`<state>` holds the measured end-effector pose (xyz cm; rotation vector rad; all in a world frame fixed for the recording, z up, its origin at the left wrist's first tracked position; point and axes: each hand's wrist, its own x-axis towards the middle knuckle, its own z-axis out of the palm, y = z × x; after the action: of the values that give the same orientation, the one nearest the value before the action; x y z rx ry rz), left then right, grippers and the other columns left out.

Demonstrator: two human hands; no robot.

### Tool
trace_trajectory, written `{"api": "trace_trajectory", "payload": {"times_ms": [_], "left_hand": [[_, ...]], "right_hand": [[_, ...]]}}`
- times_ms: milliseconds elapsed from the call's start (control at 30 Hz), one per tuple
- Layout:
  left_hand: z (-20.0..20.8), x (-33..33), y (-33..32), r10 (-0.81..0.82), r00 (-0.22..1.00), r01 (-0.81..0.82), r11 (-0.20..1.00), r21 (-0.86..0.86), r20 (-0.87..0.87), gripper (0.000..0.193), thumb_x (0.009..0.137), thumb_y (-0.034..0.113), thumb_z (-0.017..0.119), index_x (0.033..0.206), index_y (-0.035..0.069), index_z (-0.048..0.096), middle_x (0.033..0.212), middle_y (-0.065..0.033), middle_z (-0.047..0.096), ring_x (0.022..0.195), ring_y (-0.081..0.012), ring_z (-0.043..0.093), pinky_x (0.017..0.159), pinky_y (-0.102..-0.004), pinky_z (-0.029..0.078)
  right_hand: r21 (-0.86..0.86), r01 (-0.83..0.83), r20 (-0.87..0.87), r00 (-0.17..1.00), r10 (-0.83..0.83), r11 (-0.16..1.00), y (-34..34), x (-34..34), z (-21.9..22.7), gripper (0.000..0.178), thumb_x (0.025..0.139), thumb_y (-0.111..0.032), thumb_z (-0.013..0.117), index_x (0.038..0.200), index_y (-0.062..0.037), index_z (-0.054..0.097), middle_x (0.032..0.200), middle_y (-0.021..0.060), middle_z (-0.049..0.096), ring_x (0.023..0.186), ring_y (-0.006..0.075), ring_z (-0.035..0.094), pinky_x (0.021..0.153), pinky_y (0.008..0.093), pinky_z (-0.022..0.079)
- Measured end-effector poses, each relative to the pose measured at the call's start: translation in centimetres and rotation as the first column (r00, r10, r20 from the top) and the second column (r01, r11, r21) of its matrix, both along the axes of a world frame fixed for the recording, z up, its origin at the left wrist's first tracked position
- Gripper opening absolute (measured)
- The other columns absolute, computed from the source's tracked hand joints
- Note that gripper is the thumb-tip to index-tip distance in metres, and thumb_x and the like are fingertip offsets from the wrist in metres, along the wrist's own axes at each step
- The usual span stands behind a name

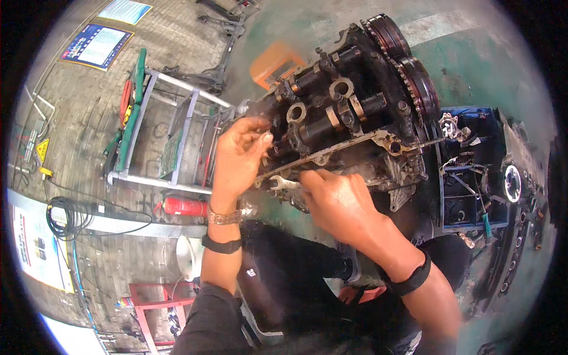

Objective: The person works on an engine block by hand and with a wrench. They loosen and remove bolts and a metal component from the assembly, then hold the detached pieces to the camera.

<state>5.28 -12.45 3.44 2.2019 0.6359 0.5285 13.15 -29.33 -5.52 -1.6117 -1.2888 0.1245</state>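
A dark, oily engine cylinder head (313,129) with camshafts and bearing caps stands before me, its toothed timing sprockets (408,77) at the far right end. My right hand (340,201) is closed around a metal open-end wrench (284,184). The wrench's jaw points left, close to the engine's near lower edge. My left hand (241,151) is at the engine's left end, thumb and fingers pinched together. Whatever lies between those fingertips is too small to make out.
To the right, a blue parts tray (473,226) holds several metal parts. A grey metal cart (157,176) stands left, with a red fire extinguisher (184,206) nearby. An orange stool (277,62) is behind the engine. Black cable (70,217) hangs at the far left.
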Motion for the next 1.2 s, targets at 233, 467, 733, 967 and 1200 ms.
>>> {"api": "trace_trajectory", "payload": {"times_ms": [233,467,733,967,1200], "left_hand": [[2.8,3.1,3.4,0.001,0.994,0.012,0.993,0.114,-0.106,0.021,0.088,0.003,0.061,0.108,-0.003,0.060,0.092,-0.0068,0.066,0.073,-0.0119,0.062,0.064,-0.0248,0.050],[1.0,6.4,4.8,-0.049,0.999,0.051,0.990,0.130,-0.015,0.029,0.091,0.005,0.059,0.119,-0.004,0.057,0.104,-0.0114,0.065,0.074,-0.0126,0.062,0.061,-0.0247,0.052],[0.4,8.2,7.1,-0.075,0.993,0.095,0.969,0.226,-0.093,0.025,0.090,0.007,0.061,0.113,-0.001,0.064,0.084,-0.0059,0.066,0.066,-0.0103,0.059,0.059,-0.0245,0.050],[0.8,8.4,8.6,-0.051,0.983,0.095,0.963,0.254,-0.176,0.029,0.088,0.010,0.065,0.116,0.002,0.065,0.086,-0.0037,0.067,0.072,-0.0082,0.058,0.064,-0.0214,0.046],[0.8,8.9,9.5,0.027,0.994,-0.005,0.980,0.199,-0.108,0.031,0.085,0.014,0.071,0.111,-0.003,0.065,0.087,-0.0076,0.068,0.069,-0.0107,0.060,0.061,-0.0224,0.047]], "right_hand": [[-0.054,-0.037,0.012,0.999,0.038,0.998,0.3,-0.1,0.2,0.013,0.079,-0.013,0.063,0.085,-0.0050,0.054,0.078,0.0117,0.063,0.069,0.0357,0.062,0.057,0.0456,0.049],[-0.046,-0.040,-0.016,0.999,0.039,0.998,0.0,0.4,0.2,0.013,0.080,-0.014,0.063,0.086,-0.0052,0.054,0.077,0.0127,0.062,0.068,0.0359,0.062,0.056,0.0464,0.048],[0.051,-0.028,0.015,1.000,0.028,0.998,0.1,0.6,-0.7,0.014,0.069,-0.006,0.060,0.080,-0.0021,0.052,0.069,0.0163,0.060,0.061,0.0362,0.062,0.051,0.0450,0.049],[0.142,-0.011,-0.005,1.000,0.012,0.990,0.4,0.3,-0.9,0.010,0.070,-0.010,0.062,0.074,-0.0031,0.069,0.069,0.0160,0.067,0.064,0.0311,0.069,0.059,0.0417,0.055],[0.170,-0.050,-0.046,0.997,0.059,0.984,0.2,0.2,-1.0,0.011,0.071,-0.008,0.059,0.074,0.0003,0.065,0.066,0.0183,0.064,0.063,0.0346,0.067,0.057,0.0441,0.053]]}}
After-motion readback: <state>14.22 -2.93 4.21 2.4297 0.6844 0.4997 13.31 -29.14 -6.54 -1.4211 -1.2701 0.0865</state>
